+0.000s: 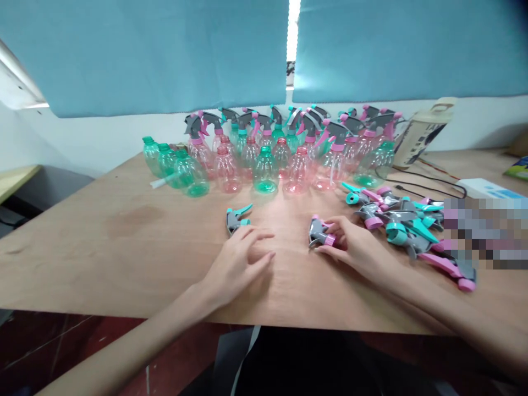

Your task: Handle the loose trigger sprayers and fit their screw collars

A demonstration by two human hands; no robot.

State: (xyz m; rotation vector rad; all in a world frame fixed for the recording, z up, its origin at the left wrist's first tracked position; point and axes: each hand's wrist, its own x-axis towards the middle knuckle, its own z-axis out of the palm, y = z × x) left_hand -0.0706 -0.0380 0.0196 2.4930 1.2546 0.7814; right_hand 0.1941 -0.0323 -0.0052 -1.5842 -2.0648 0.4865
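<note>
Right hand (358, 242) at pink-grey sprayer (317, 233); left hand (236, 261), spread, beside teal-grey sprayer (233, 221); bottles (265, 171) behind.

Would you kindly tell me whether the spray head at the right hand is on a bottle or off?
Off: the spray head is at the right hand, its collar joined to no bottle; the bottles stand farther back.

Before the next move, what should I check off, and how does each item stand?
1. Right hand at the pink head: ok.
2. Firm grip there: cannot tell.
3. Left hand open, near the teal head: ok; contact cannot tell.
4. Front green bottle upright, no head fitted: ok.
5. Pile of heads sorted by colour: not ok, pink and teal mixed.
</note>
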